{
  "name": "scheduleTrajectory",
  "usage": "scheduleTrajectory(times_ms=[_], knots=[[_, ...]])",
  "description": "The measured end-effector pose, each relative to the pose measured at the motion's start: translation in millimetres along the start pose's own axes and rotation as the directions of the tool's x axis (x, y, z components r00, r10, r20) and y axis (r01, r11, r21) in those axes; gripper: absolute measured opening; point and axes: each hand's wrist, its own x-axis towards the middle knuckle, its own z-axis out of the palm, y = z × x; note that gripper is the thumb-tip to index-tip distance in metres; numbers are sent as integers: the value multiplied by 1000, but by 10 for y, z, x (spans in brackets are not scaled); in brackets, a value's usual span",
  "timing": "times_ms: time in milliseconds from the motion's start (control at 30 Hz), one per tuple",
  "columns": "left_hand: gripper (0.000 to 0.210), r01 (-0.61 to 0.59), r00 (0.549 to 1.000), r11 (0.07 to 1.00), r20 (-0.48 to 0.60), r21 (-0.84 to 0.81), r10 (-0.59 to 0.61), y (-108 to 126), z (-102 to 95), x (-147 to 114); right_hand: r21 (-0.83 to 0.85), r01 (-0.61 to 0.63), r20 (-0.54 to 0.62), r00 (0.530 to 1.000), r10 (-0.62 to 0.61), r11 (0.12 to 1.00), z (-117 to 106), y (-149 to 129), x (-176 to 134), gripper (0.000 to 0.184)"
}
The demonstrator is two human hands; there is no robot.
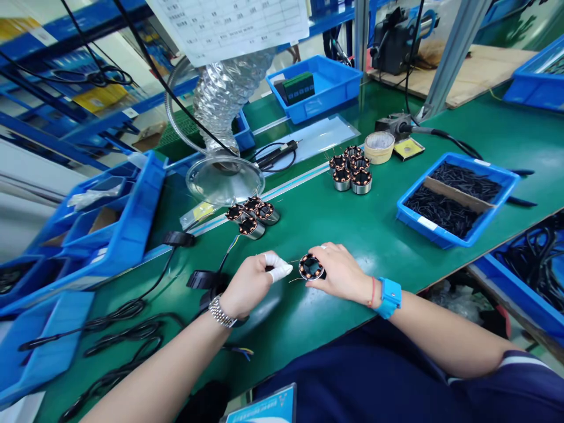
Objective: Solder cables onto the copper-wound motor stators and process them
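My right hand (341,271) is closed round a motor stator (311,267), a short ring with copper windings and a dark core, tilted so its open end shows. Two thin wire leads stick out of it to the left. My left hand (258,276), with white finger cots on the thumb and index finger, is pinched at the end of the upper lead; the exact contact is too small to see. Several more stators (252,228) stand beyond my left hand, and another group of stators (351,170) stands further back to the right.
A blue bin (458,200) of short black tubes sits at right. A fume hood (225,179) hangs at the back, near a soldering iron (282,154) and a tape roll (379,147). Black cables (132,320) lie at left beside blue trays (127,217).
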Motion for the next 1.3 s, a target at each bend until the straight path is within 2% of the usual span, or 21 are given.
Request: scheduleTrajectory(times_ms=[133,267,300,367,433,500,533,600,667,700,767,833,900,967,1000,1100,1167,1200,1300], knots=[[27,36,998,997,-48,-64,-39,-9,-61,-46,-13,-4,-11,1000,4,1000,12,-3,0,48],[33,147,973,977,-152,-156,-171,-93,-147,-120,-5,0,-10,1000,0,1000,19,-3,5,47],[35,181,969,966,-133,-184,-207,-133,-124,-127,-2,-2,-11,1000,2,1000,19,-3,5,47],[38,244,965,929,-22,-277,-260,-219,-16,-112,0,-3,-17,1000,3,1000,22,-2,4,46],[39,270,960,868,54,-416,-273,-285,121,-55,-2,2,-21,1000,-2,1000,29,1,2,47],[39,212,970,830,4,-516,-245,-305,216,28,-6,5,-22,1000,-5,1000,37,5,1,48],[38,161,975,839,-46,-520,-215,-295,232,73,-8,5,-20,1000,-5,1000,41,7,1,49],[33,39,988,909,-119,-414,-97,-241,197,156,-16,2,-17,1000,-3,1000,44,7,1,50],[26,-139,986,975,-118,-174,120,-158,105,225,-27,-3,-11,1000,2,1000,42,1,1,50],[22,-250,965,968,-87,-33,247,-115,55,255,-35,-6,-7,1000,5,999,39,-4,0,50],[17,-459,883,862,8,215,469,-40,-23,307,-54,-14,-4,1000,14,998,33,-18,-1,50],[16,-577,800,720,91,385,592,0,-54,345,-74,-22,-5,1000,21,997,28,-36,-3,48],[16,-619,746,608,129,497,654,-2,-56,354,-88,-32,-14,999,31,996,26,-49,-5,45],[15,-630,706,541,120,558,698,-25,-67,312,-91,-40,-28,999,38,995,29,-54,-7,45],[16,-631,694,524,113,572,711,-35,-84,267,-88,-43,-33,999,40,995,30,-53,-7,46],[24,-582,697,525,48,621,716,-29,-163,52,-70,-43,-36,999,40,997,36,-43,-7,48],[26,-555,679,477,40,682,733,-6,-179,-103,-64,-40,-34,999,38,997,39,-39,-5,48],[25,-552,660,417,72,722,748,1,-161,-163,-64,-38,-33,999,36,997,40,-40,-3,47],[17,-560,608,178,255,809,752,-6,-29,-233,-60,-42,-35,999,40,997,44,-52,2,45]])
